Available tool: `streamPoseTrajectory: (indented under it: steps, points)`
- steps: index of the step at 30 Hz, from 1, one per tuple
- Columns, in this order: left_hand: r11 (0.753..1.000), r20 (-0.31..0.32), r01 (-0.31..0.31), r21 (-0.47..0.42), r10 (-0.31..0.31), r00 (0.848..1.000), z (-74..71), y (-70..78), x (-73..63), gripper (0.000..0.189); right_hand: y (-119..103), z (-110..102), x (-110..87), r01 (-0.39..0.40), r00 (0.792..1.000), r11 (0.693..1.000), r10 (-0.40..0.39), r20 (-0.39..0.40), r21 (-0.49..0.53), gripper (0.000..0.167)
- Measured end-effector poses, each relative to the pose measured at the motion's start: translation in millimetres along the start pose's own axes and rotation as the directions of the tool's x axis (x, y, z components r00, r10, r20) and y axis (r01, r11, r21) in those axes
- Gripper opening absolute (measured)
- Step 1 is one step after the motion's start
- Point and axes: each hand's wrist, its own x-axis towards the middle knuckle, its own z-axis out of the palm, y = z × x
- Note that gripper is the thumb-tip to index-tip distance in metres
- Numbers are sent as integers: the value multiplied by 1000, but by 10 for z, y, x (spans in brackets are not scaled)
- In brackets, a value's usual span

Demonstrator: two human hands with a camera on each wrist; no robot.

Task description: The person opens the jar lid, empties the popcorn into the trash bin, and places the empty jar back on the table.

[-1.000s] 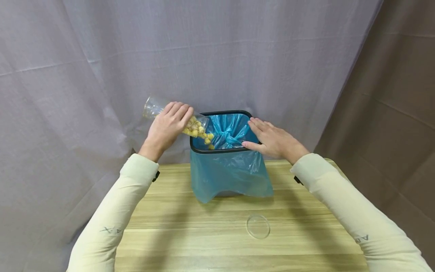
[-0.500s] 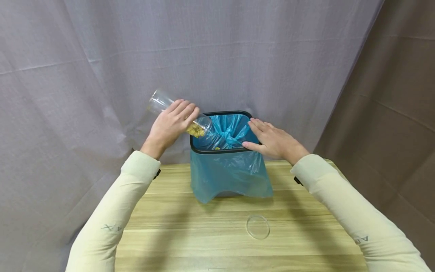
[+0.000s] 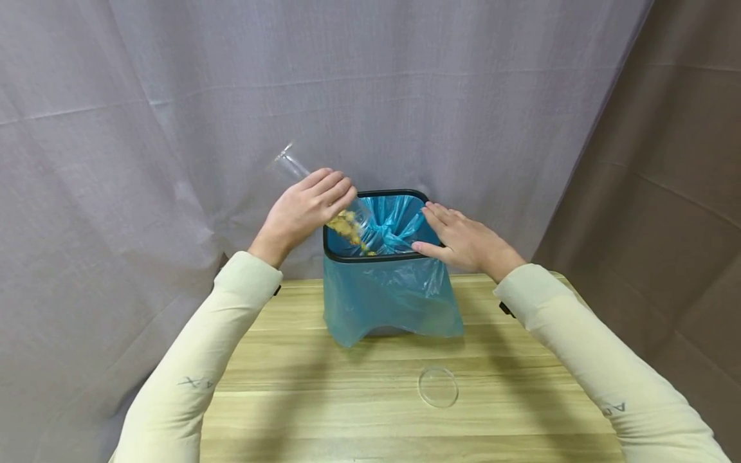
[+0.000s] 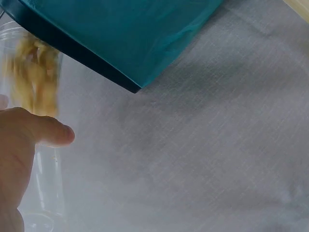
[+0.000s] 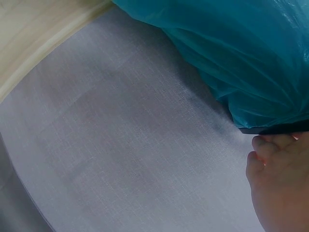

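My left hand [image 3: 307, 211] grips a clear plastic jar [image 3: 294, 166], its base raised and its mouth tipped down over the bin's left side. Yellow puffy pieces [image 3: 345, 226] sit in the lower part of the jar and spill from its mouth; in the left wrist view these pieces [image 4: 35, 77] are blurred. The bin has a black rim [image 3: 382, 258] and a blue bag [image 3: 390, 292] folded over it, knotted inside. My right hand [image 3: 467, 243] rests on the rim's right side, fingers straight, thumb reaching over the front corner. What lies deep in the bin is hidden.
A clear round lid [image 3: 437, 387] lies on the wooden table [image 3: 278, 411] in front of the bin. Grey cloth [image 3: 463, 96] hangs close behind the bin, and a brown cloth [image 3: 666, 225] hangs on the right.
My left hand has moved a little right and tipped the jar more steeply. Yellow pieces have dropped out, so the jar holds fewer. My right hand stays in place.
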Motion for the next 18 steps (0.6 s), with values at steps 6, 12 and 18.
streamPoseTrajectory:
  steps: [6,12,18]
  points:
    - [998,29,-34,44,33,999,-24,8,63,43,2,1,-8,-3,1000,1000,3,2,4,97]
    - [998,22,37,-45,-36,999,-46,7,48,41,-24,1,20,4,1000,1000,-4,-2,-3,98]
    - [909,91,280,-309,-265,960,-122,51,-121,39,-72,11,55,16,1000,1000,-16,2,-6,97]
